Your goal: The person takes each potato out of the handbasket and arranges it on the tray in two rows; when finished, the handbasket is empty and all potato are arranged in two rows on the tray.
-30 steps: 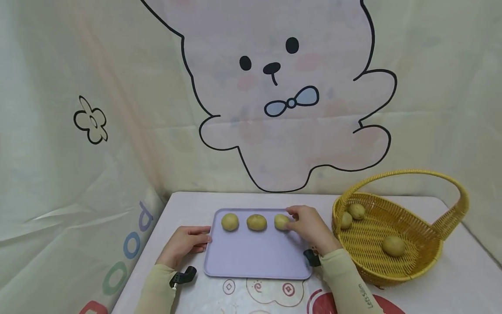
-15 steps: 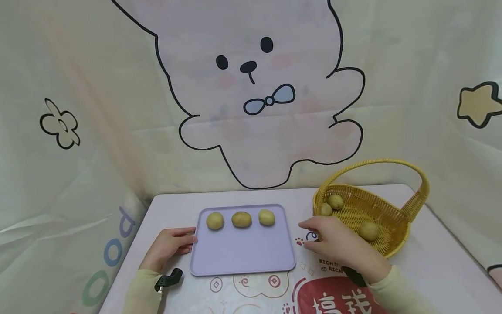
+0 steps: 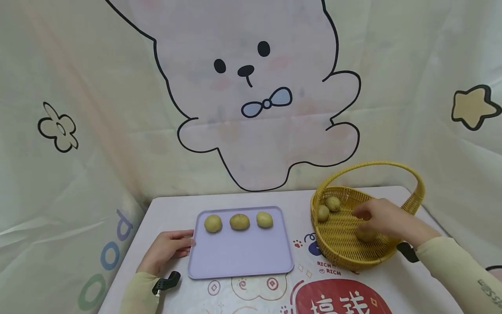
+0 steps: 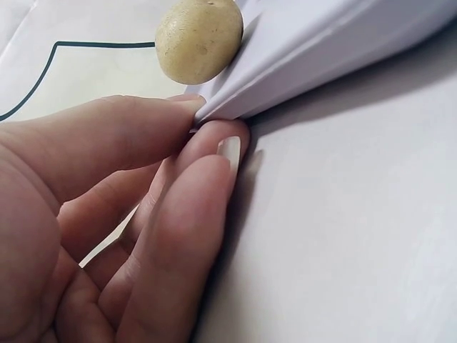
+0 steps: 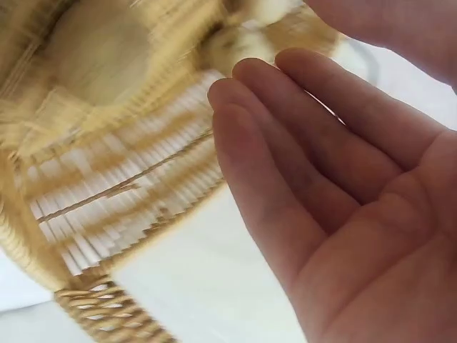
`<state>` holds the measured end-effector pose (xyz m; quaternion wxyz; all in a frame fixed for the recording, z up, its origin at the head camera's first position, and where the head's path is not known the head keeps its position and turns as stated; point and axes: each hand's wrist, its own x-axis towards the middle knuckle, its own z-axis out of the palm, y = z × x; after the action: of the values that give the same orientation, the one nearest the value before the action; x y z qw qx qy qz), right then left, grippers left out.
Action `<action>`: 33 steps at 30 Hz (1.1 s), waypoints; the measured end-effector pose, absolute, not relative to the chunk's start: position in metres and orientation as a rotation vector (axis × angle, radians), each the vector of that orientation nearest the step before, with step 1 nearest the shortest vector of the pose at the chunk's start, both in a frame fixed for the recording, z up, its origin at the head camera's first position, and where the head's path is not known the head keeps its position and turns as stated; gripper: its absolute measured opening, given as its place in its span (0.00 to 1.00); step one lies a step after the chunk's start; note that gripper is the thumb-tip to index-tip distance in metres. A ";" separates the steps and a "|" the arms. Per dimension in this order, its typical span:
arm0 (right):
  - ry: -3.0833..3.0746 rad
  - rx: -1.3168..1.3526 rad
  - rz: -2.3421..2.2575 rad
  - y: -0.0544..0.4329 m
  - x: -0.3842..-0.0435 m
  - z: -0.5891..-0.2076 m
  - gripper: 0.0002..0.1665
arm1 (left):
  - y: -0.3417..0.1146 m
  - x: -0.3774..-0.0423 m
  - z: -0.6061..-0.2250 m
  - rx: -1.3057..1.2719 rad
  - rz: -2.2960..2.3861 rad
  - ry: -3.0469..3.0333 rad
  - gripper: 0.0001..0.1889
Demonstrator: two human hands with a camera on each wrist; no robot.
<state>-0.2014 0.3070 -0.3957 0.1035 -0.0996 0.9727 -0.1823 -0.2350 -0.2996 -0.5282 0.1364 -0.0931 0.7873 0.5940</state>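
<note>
My left hand (image 3: 166,249) is at the left edge of a lilac tray (image 3: 241,257); in the left wrist view its fingertips hold the rim. Three potatoes lie in a row along the tray's far side: a left one (image 3: 213,223), a middle one (image 3: 239,222) and a right one (image 3: 264,220). My right hand (image 3: 386,220) reaches into a yellow wicker basket (image 3: 341,248), thumb and fingers apart over a potato (image 3: 366,234) that it partly covers. Blurred in the right wrist view, a potato (image 5: 100,50) shows beyond the spread hand.
Two more potatoes, one upper (image 3: 333,203) and one lower (image 3: 323,213), lie at the basket's left end. A tall handle (image 3: 376,163) arches over the basket. The white table covering (image 3: 219,301) bears printed drawings and a red patch (image 3: 341,298).
My right hand has let go of the right-hand potato on the tray and moved right into the basket. The head view has turned right. My left hand stays at the tray.
</note>
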 end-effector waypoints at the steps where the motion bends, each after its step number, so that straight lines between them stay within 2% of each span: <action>1: 2.849 -0.276 -0.535 0.311 -0.206 -0.398 0.27 | -0.300 -0.235 -0.529 -0.274 1.722 2.278 0.29; 13: 2.634 -0.072 -0.559 0.336 -0.235 -0.417 0.30 | -0.299 -0.235 -0.530 -0.264 1.748 2.275 0.29; 24: 2.583 -0.063 -0.578 0.339 -0.240 -0.420 0.20 | -0.300 -0.235 -0.530 -0.281 1.733 2.280 0.29; 33: 2.621 -0.129 -0.505 0.336 -0.242 -0.423 0.18 | -0.299 -0.234 -0.530 -0.277 1.737 2.291 0.28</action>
<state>-0.2417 0.3364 -0.4229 0.2323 -0.0471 0.9540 -0.1837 -0.2343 -0.2990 -0.5302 0.1263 -0.0952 0.7869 0.5965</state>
